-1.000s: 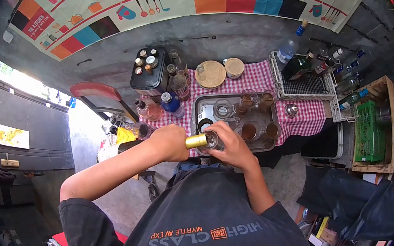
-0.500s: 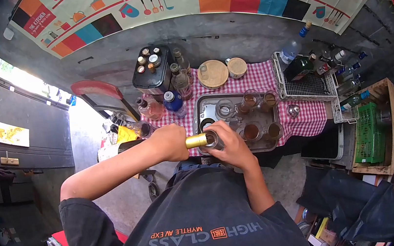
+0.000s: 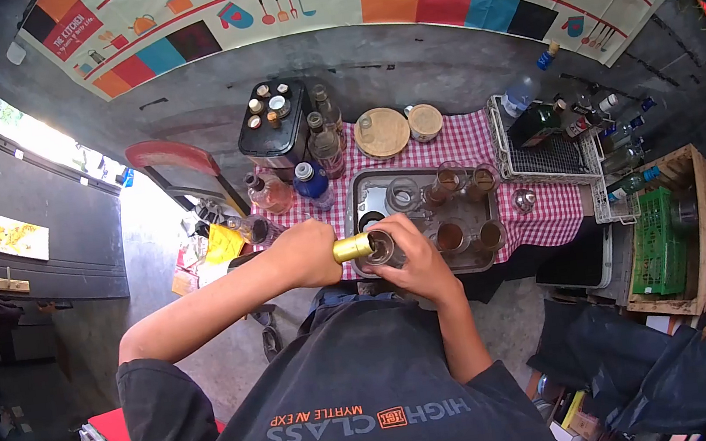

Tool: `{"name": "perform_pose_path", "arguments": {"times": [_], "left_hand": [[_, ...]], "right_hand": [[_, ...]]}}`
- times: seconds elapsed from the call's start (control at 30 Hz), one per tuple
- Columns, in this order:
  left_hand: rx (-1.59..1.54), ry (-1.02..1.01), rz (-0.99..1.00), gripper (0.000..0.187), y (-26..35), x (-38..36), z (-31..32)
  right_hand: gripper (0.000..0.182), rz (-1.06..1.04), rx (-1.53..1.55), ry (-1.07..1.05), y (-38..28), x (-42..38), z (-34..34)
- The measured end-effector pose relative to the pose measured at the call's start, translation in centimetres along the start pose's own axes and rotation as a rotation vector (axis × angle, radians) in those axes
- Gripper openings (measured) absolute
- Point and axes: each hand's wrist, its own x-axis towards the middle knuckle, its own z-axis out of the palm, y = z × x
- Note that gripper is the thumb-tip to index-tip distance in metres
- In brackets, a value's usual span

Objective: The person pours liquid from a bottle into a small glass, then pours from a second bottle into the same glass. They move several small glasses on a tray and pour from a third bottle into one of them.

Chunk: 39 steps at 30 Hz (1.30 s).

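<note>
My left hand point(image 3: 306, 254) is wrapped around a dark bottle with a gold foil neck point(image 3: 351, 248). The bottle lies nearly level, its body mostly hidden behind my forearm. Its mouth meets the rim of a drinking glass point(image 3: 384, 250), which my right hand point(image 3: 418, 258) grips and keeps tilted. Whether liquid is flowing cannot be made out. Both hands are over the near left edge of a metal tray point(image 3: 417, 170). On the tray stand several glasses, among them a glass of brown liquid point(image 3: 450, 236) and an empty-looking clear glass point(image 3: 404, 195).
A pink bottle point(image 3: 269, 193) and a blue-capped bottle point(image 3: 311, 183) stand left of the tray on a checked cloth point(image 3: 470, 128). Behind them is a black canister point(image 3: 273, 142) with bottle caps on top. A wire rack point(image 3: 544, 163) with bottles is at the right.
My left forearm has shifted slightly right, and the bottle's pale label has gone out of sight behind it. The bottle's mouth and the glass stay together, almost in place.
</note>
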Motion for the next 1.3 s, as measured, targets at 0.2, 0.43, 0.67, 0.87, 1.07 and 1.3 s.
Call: {"name": "perform_pose_path", "arguments": {"times": [0.2, 0.43, 0.67, 0.87, 1.07, 1.3], "left_hand": [[-0.161, 0.079, 0.008, 0.026, 0.0, -0.3, -0.4], [-0.386, 0.254, 0.158, 0.015, -1.7, 0.4, 2.8], [-0.713, 0.444, 0.194, 0.015, -3.6, 0.8, 7.1], [-0.832, 0.462, 0.107, 0.02, -4.7, 1.5, 9.0], [-0.845, 0.451, 0.209, 0.02, -6.1, 2.9, 10.9], [-0.658, 0.624, 0.189, 0.017, -8.3, 5.5, 13.2]], "right_hand": [[0.054, -0.034, -0.021, 0.026, -0.2, 0.3, -0.4], [0.053, 0.001, -0.057, 0.057, -0.8, 0.6, -0.7], [0.054, 0.06, -0.075, 0.051, -0.1, 0.8, -0.4], [0.053, 0.089, -0.122, 0.032, 3.7, 1.7, 0.5], [0.051, 0.139, -0.234, -0.051, 9.5, 2.7, 1.3], [0.052, 0.223, -0.306, -0.153, 14.1, 3.4, 2.2]]}}
